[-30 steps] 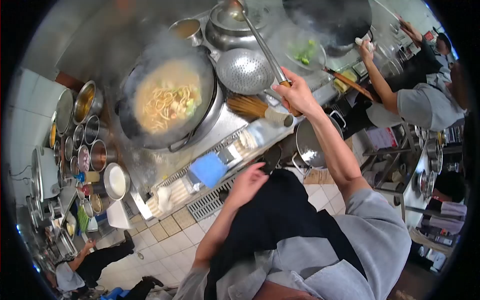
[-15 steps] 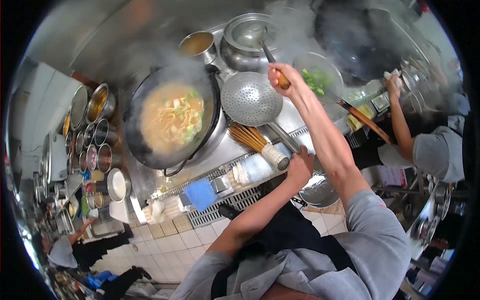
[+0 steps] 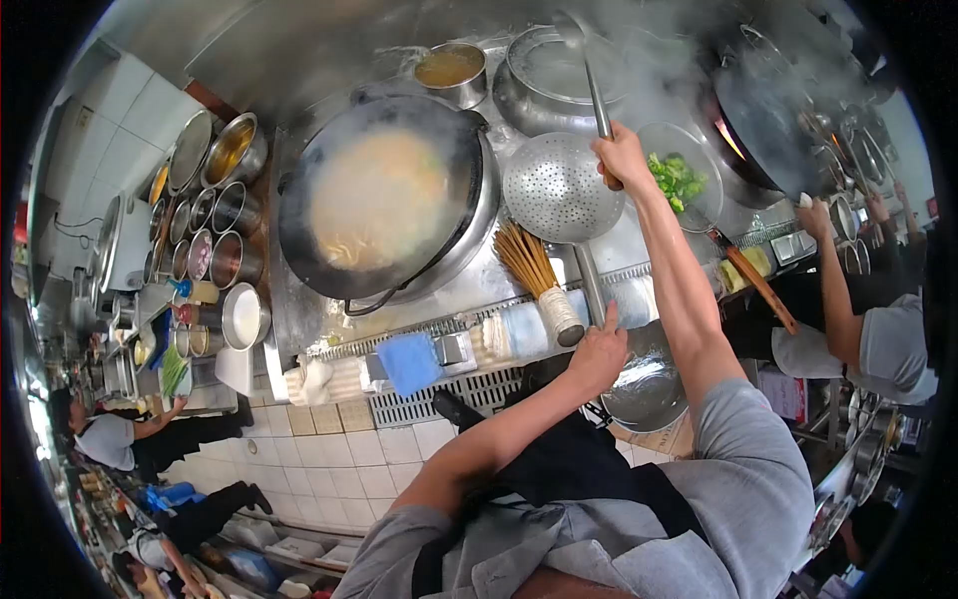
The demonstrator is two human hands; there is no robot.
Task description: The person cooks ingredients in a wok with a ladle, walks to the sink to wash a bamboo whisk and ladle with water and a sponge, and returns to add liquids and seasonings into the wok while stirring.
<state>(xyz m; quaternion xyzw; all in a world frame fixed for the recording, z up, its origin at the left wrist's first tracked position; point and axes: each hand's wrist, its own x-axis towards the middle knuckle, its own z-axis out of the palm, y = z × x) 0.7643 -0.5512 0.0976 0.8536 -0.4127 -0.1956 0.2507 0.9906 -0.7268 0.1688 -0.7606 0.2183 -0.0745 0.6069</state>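
Note:
My right hand (image 3: 623, 158) is closed around the wooden handle of a ladle (image 3: 591, 85). The ladle's bowl is at the far side, over or beside a large steel pot (image 3: 559, 70); I cannot tell which. My left hand (image 3: 599, 357) is closed at the handle end of a perforated skimmer (image 3: 562, 190), its index finger stretched along the handle. The skimmer lies on the steel stove top between the wok and a bowl of chopped greens (image 3: 677, 182). Steam partly hides the broth and noodles in the black wok (image 3: 299, 255).
A bamboo brush (image 3: 527, 265) and a blue cloth (image 3: 409, 364) lie along the front edge. Several steel containers (image 3: 237, 208) stand left. A smaller broth pot (image 3: 451, 75) stands behind. At right, a co-worker's arm (image 3: 838, 285) is by another wok (image 3: 768, 125) with flame under it.
The ladle has swung up and away from the steel pot's opening. The view has shifted, so the stove sits farther right. Noodles show less through the wok's steam. My left index finger now stretches out.

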